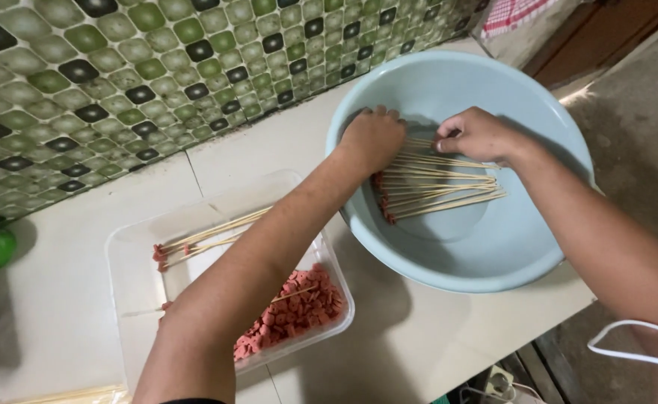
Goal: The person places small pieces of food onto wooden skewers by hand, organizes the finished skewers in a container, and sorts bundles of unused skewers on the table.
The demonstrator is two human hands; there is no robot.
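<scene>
While both hands work inside the pale blue round plastic basin [493, 254], the skewers look to be getting gathered; tidying them calls for an even squeeze. Left hand [374, 138] rests curled on the thin wooden skewers [437, 183]; right hand [478, 135] pinches their far ends.

Clear rectangular plastic tub [138, 247] on the white counter [389, 344], left of the bowl [493, 277], holding pink sausage pieces [299, 307]. At the bottom edge, seemingly a clear-wrapped skewer pack [67, 395], mostly cut off. No labels, signs or screens.
</scene>
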